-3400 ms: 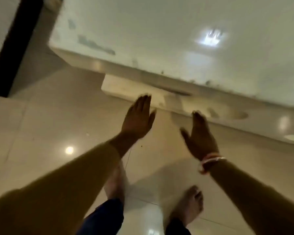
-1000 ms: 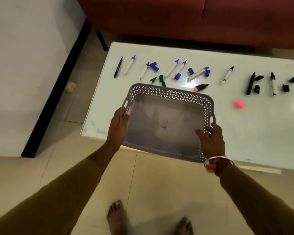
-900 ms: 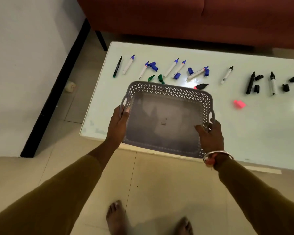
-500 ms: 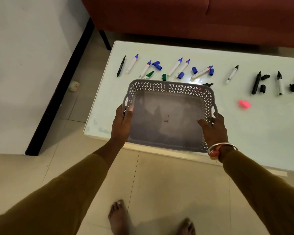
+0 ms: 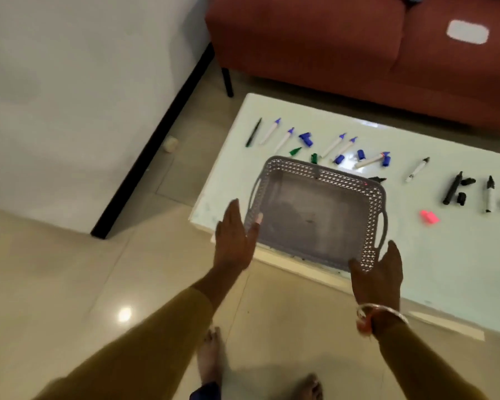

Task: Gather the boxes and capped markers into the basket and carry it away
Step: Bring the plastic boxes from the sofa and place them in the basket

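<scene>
beyond my worktop

a rust-red sofa (image 5: 329,47) stands behind my pale glossy worktop (image 5: 459,269), with a white patch (image 5: 467,32) on its seat. to my left is a white wall (image 5: 70,96) with black skirting (image 5: 156,145), and a small white object (image 5: 171,143) lies on the tiled floor (image 5: 55,284).

One grey basket (image 5: 370,226). Five white markers with blue tips (image 5: 270,131), two white markers with black tips (image 5: 416,170), one black marker (image 5: 452,189), one thin dark pen (image 5: 253,132). One green marker tip (image 5: 295,151) and one dark marker end (image 5: 377,179) at the basket's far rim. Four or five loose blue caps (image 5: 361,154), three black caps (image 5: 461,199), one green cap (image 5: 314,158), one pink cap (image 5: 429,217).
</scene>
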